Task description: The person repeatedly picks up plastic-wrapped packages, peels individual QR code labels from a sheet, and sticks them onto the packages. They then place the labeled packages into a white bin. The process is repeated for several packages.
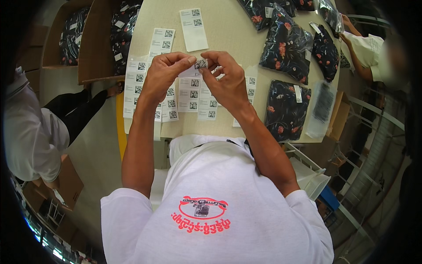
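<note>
Between my two hands, above the table, is a small white label [199, 64] printed with a square code. My left hand [166, 74] pinches its left end between thumb and forefinger. At the right end, the thumb and forefinger of my right hand [227, 76] hold it too. Below and around my hands lie several strips of printed labels [134, 87], partly overlapping and partly hidden by my hands. Beyond my fingertips rests a strip [194, 38] with two labels at its far end and bare backing along the rest.
Floral garments in clear bags [286, 49] cover the table's [227, 29] right side, beside a translucent packet [321, 109]. At left, open cardboard boxes [94, 43] contain more bagged garments. One person [36, 125] stands at left; another person's hands [346, 29] touch a bag at far right.
</note>
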### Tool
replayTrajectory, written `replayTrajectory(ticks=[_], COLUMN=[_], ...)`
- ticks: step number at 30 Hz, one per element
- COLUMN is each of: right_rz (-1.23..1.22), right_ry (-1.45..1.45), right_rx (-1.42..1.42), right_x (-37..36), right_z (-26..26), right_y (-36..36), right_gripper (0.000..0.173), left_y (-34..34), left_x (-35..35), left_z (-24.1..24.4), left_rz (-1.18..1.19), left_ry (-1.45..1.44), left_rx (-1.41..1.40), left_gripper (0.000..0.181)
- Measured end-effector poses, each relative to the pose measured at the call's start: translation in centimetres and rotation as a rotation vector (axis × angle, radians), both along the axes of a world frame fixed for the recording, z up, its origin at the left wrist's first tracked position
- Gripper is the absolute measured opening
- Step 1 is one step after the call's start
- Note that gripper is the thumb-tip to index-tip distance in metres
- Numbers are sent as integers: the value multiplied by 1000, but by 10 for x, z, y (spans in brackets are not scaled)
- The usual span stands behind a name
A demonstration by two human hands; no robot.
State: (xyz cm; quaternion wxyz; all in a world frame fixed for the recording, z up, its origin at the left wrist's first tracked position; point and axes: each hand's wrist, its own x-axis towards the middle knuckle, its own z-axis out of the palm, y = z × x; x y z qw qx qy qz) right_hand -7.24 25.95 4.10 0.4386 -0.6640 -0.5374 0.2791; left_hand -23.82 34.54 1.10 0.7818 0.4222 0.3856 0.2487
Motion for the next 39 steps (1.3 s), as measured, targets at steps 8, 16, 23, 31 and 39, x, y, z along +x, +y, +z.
replayTrajectory(ticks=[8, 16, 23, 31, 39], right_rz=[27, -47, -54, -83, -87], right_ry=[-36, 119, -1, -70, -177], right_rx=[-5, -96, -5, 30, 41], right_x=[-1, -5, -5, -8, -5], right_z=[0, 5, 3, 3, 5], right_y=[0, -2, -4, -2, 0], right_gripper=[27, 24, 20, 17, 16], left_y=[1, 1, 0, -2, -1], left_x=[3, 4, 4, 6, 9], left_z=[10, 7, 5, 12, 13], left_rz=[-65, -30, -17, -32, -55], left_ry=[74, 125, 118, 155, 213], left_rx=[103, 88, 77, 60, 73], left_gripper=[19, 18, 17, 17, 22])
